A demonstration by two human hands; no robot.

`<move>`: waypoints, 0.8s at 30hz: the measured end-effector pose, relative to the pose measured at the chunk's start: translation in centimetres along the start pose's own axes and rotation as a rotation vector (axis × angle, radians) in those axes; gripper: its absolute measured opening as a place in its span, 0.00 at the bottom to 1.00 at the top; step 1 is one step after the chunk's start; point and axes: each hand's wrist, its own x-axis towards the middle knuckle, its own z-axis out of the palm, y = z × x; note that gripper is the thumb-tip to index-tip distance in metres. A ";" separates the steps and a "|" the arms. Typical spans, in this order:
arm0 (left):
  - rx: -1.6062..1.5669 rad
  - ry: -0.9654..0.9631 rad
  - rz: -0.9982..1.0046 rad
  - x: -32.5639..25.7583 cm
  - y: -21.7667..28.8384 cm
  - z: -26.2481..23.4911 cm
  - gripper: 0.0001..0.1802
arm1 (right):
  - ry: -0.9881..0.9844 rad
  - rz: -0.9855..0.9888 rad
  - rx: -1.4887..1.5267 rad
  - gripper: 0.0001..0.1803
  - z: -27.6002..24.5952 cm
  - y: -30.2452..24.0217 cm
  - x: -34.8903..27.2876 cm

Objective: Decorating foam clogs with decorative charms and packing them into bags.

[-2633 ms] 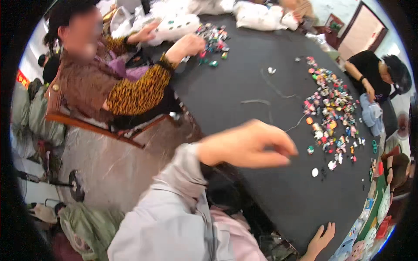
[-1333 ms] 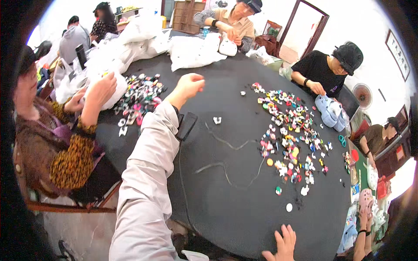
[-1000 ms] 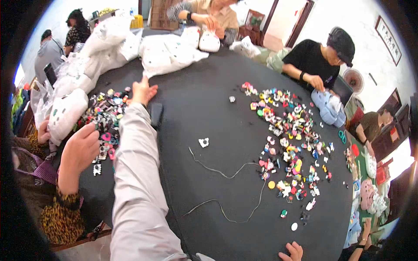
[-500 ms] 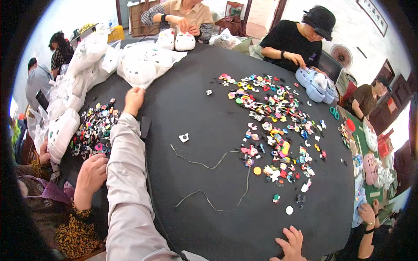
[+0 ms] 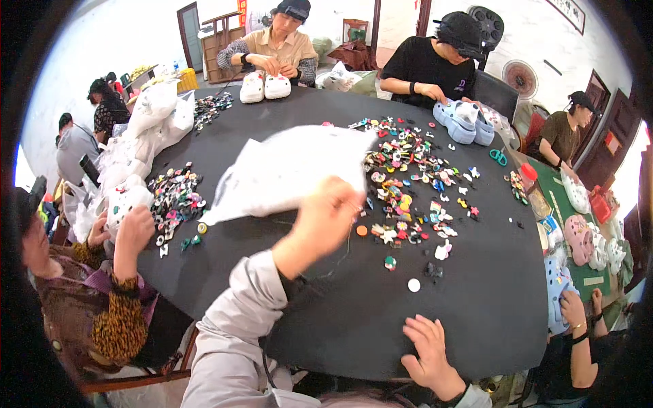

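The left hand [image 5: 326, 221] has pulled back gripping a white bag [image 5: 286, 170]; right hand [image 5: 425, 347] rests open on the table [image 5: 326, 319].

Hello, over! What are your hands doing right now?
Left hand gripping a white plastic bag, lifted over the round black table. Right hand flat on the table edge. Heap of small colourful charms beside the bag.

A white plastic bag [image 5: 286, 173], soft and blurred, hangs over the middle of the black tabletop [image 5: 476, 319], held up at its right edge by the left hand [image 5: 326, 217]. More white plastic bags [image 5: 153, 126] are piled at the far left edge of the tabletop. On the far wall hangs a narrow red sign [image 5: 242, 10]. At top right, a dark framed sign [image 5: 570, 10] hangs on the white wall.
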 end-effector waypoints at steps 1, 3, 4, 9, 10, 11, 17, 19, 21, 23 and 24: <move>-0.009 -0.103 0.073 -1.4 2.7 1.5 0.07 | 0.050 -0.002 0.028 0.26 0.1 0.6 -0.4; -0.028 -0.386 0.198 -5.1 6.6 3.9 0.06 | 0.145 -0.037 0.061 0.26 0.0 0.8 -0.5; -0.047 -0.567 0.256 -6.8 8.0 4.3 0.06 | 0.148 -0.050 0.069 0.26 0.1 0.8 -0.5; -0.272 -0.861 0.154 -6.3 13.9 -1.2 0.09 | 0.077 -0.066 -0.012 0.26 0.2 1.5 -1.8; -0.185 -0.592 0.086 -6.0 12.6 -3.0 0.10 | 0.128 -0.097 -0.009 0.25 0.0 0.8 -2.1; -0.124 -0.367 0.039 -4.8 10.6 -3.9 0.09 | 0.169 -0.123 -0.019 0.22 0.0 1.2 -2.4; 0.386 -0.004 -0.309 -5.3 -8.5 -12.0 0.06 | 0.151 -0.164 0.062 0.21 0.2 0.9 -2.1; 0.329 -0.397 -0.225 -5.7 -9.8 -8.3 0.10 | 0.148 -0.098 0.030 0.20 -0.5 1.8 -2.3; 0.041 -0.293 -0.401 -5.7 -7.8 -6.3 0.11 | 0.137 -0.130 0.042 0.20 0.1 2.3 -2.6; -0.090 -0.262 -0.491 -4.3 -1.3 -5.2 0.16 | 0.190 -0.173 0.057 0.19 1.2 2.4 -2.8; -0.158 -0.226 -0.265 -4.9 0.2 -5.4 0.24 | 0.204 -0.200 0.077 0.19 1.2 2.1 -2.8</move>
